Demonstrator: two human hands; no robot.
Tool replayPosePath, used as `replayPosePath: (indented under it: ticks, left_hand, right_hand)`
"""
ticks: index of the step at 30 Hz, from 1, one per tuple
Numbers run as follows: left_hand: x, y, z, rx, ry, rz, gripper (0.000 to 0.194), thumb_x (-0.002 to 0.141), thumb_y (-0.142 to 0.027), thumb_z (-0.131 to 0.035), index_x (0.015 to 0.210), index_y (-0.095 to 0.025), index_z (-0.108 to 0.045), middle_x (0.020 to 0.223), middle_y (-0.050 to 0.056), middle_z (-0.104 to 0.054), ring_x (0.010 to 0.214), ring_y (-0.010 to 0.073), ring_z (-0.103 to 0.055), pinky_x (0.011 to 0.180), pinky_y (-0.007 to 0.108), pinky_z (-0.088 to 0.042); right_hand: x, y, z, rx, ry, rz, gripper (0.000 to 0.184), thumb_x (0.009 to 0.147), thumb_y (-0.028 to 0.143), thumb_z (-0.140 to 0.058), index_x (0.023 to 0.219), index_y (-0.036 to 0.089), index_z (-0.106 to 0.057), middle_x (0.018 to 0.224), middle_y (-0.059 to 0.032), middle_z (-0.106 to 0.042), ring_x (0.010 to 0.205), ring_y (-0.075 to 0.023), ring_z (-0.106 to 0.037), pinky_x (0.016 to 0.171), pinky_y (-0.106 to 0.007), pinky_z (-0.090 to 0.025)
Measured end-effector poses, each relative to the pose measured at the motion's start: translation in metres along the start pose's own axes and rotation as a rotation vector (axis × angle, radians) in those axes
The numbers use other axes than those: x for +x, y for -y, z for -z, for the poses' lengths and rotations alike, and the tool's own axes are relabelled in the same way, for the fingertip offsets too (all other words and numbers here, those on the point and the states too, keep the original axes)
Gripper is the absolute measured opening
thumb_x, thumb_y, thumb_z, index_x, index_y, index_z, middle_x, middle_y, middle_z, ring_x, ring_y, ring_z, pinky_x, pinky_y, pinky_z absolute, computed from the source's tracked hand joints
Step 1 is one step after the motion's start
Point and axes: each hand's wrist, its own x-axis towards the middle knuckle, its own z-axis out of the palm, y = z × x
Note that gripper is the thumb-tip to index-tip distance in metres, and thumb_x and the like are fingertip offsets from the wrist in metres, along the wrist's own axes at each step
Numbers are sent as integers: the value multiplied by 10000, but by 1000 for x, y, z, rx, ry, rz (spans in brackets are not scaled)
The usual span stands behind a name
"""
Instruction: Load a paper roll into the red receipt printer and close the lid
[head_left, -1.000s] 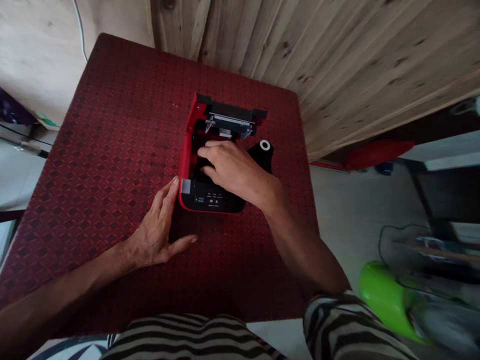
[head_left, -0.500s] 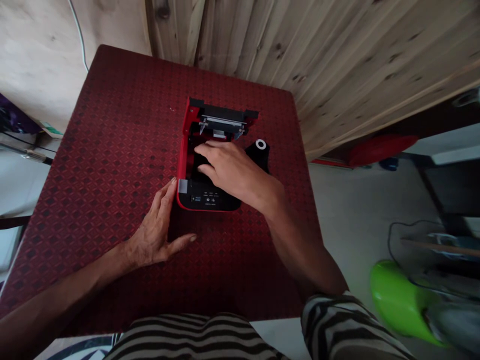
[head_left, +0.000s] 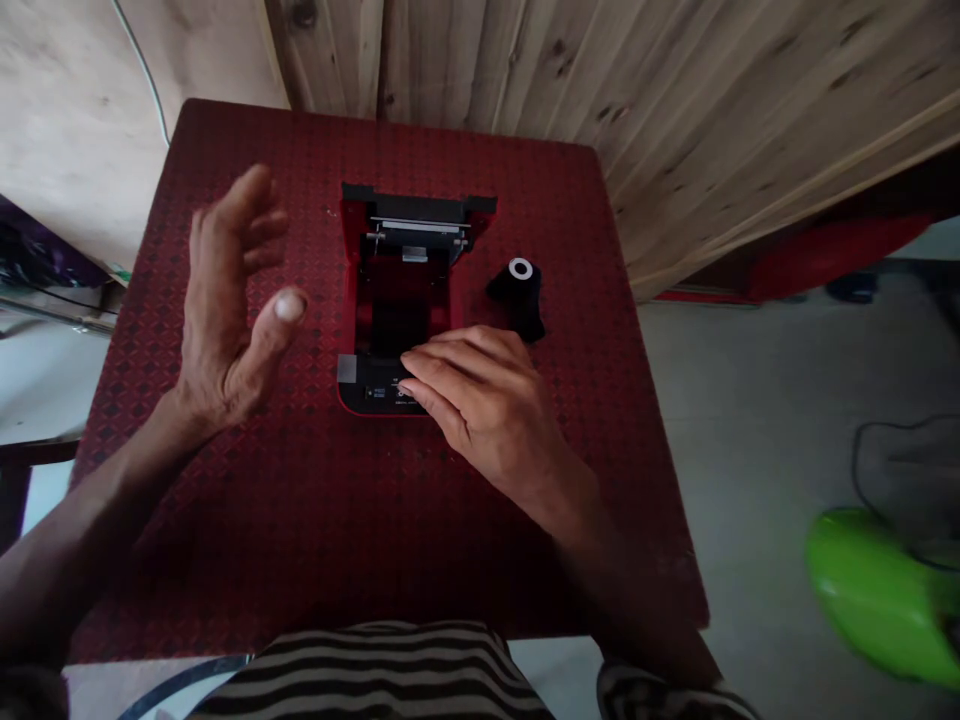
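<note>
A red and black printer [head_left: 349, 330] stands on the table with its lid [head_left: 420, 208] raised, so its dark inner bay shows. My right hand [head_left: 487, 395] lies over the right part of its black front panel [head_left: 375, 388], hiding some of the markings. Its fingers are side by side and reach left, the thumb slightly apart from them, and I see nothing held. Left of the printer, my left hand [head_left: 229, 305] is raised above the table, fingers apart and holding nothing. A black roll with a white core [head_left: 517, 290] is right of the printer.
The table [head_left: 375, 560] has a red patterned cover. A plank wall [head_left: 480, 70] rises behind it. On the floor to the right are a bright green object [head_left: 874, 590] and a dark cable [head_left: 892, 428]. Something red [head_left: 832, 255] lies by the wall.
My right hand has come out of the printer's bay toward me, onto the front panel. My left hand has left the printer's left side and lifted up and to the left.
</note>
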Motion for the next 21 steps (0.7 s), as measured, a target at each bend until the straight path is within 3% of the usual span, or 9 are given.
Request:
replayPosePath:
  ticks: [3,6,9,16,21]
  left_hand:
    - [34,2,-4,63,12,-93,676,1135,-644,-447,1679,-242,-429,1589,149,-524,1447,306,-594,1122,493,-570]
    - [48,5,-15,42,23,-126,668,1152,-614,-434,1633,-153,-483,1516,177,-586,1391,298,-634,1106,489,-572]
    - [43,10,-22,14,14,-110,645,1157,-591,-442,1618,-143,-497,1498,184,-605,1378,303,-650,1096,497,-580]
    - [11,18,-16,59,46,44,577,1128,-636,-451,1609,-324,-513,1523,94,-605,1345,298,-666,1088,505,-596]
    - [2,11,-12,85,72,57,554,1124,-569,-467,1587,-274,-541,1543,84,-607,1397,324,-612,1100,511,-603]
  right_hand:
    - [1,1,-2,4,-22,-22,218,1121,272,-605,1162,186,-801,1066,-65,-856,999,-230,-736,946,-408,-541]
    - [4,-4,0,51,-20,-38,223,1116,259,-605,1169,179,-805,1150,-88,-843,1050,-239,-724,979,-409,-558]
    - [12,-13,7,31,36,-42,242,1110,186,-581,1199,166,-805,1238,-112,-825,1128,-256,-711,1010,-412,-551]
    - [42,-15,21,13,385,16,242,1118,284,-611,1073,159,-814,999,-93,-822,1021,-263,-663,893,-397,-471]
    - [57,-15,25,103,524,33,253,1124,244,-579,1027,168,-800,1000,-83,-812,952,-229,-667,898,-372,-474]
